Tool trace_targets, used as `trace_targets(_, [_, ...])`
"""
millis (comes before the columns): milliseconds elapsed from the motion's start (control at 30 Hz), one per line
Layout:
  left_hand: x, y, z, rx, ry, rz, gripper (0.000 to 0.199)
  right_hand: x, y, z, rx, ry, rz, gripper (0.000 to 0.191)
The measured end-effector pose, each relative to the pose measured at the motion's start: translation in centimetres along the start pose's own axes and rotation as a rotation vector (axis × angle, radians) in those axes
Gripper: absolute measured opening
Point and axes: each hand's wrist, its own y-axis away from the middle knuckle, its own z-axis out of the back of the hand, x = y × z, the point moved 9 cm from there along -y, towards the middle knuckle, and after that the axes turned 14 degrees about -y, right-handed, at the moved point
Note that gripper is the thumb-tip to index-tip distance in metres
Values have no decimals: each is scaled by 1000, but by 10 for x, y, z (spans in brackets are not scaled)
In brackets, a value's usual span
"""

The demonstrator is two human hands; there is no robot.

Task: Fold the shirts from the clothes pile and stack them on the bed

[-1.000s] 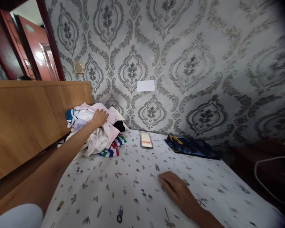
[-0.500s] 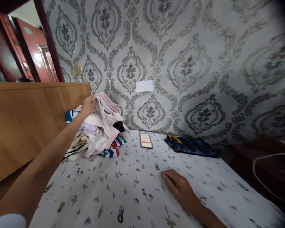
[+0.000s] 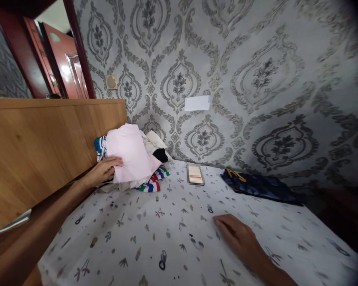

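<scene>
My left hand (image 3: pixel 105 171) is closed at the left edge of a pale pink garment (image 3: pixel 128 153), its fingertips gripping the cloth. That garment lies spread over a heap of clothes at the far left of the bed. From under it show a striped multicoloured cloth (image 3: pixel 153 184), a black piece (image 3: pixel 160 155), a cream cloth (image 3: pixel 155 140) and a blue-and-white one (image 3: pixel 100 147). My right hand (image 3: pixel 240 234) rests on the bedsheet with nothing in it, fingers loosely stretched and pointing left.
A phone (image 3: pixel 195 174) lies on the patterned bedsheet (image 3: pixel 149 238) near the wall. To its right is a folded dark blue garment (image 3: pixel 262 186) with a yellow mark. A wooden board (image 3: pixel 53 147) borders the bed on the left, and patterned wallpaper (image 3: pixel 179 85) rises behind.
My left hand has come down and nearer from the top of the heap, and the pink garment now lies spread over it. My right hand stays on the sheet. The view has shifted left.
</scene>
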Motion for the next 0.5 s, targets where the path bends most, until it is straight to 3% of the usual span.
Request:
trace_targets(100, [-8, 10, -6, 29, 68, 59, 33, 18, -9, -12, 26, -58, 35, 37])
trace_targets(200, [-21, 26, -17, 69, 140, 98, 33, 47, -35, -42, 89, -181, 41, 37])
trace_targets(300, [-39, 40, -32, 105, 145, 114, 34, 78, -81, -93, 171, -403, -2, 37])
trace_targets(367, [-49, 47, -43, 141, 118, 110, 34, 91, -117, -128, 143, -624, -54, 41])
trace_targets(433, [-52, 54, -55, 190, 80, 89, 33, 89, -147, -162, 58, -824, -172, 42])
trace_targets(500, [-49, 61, -64, 232, 49, 48, 34, 86, -165, -194, 19, -864, -224, 40])
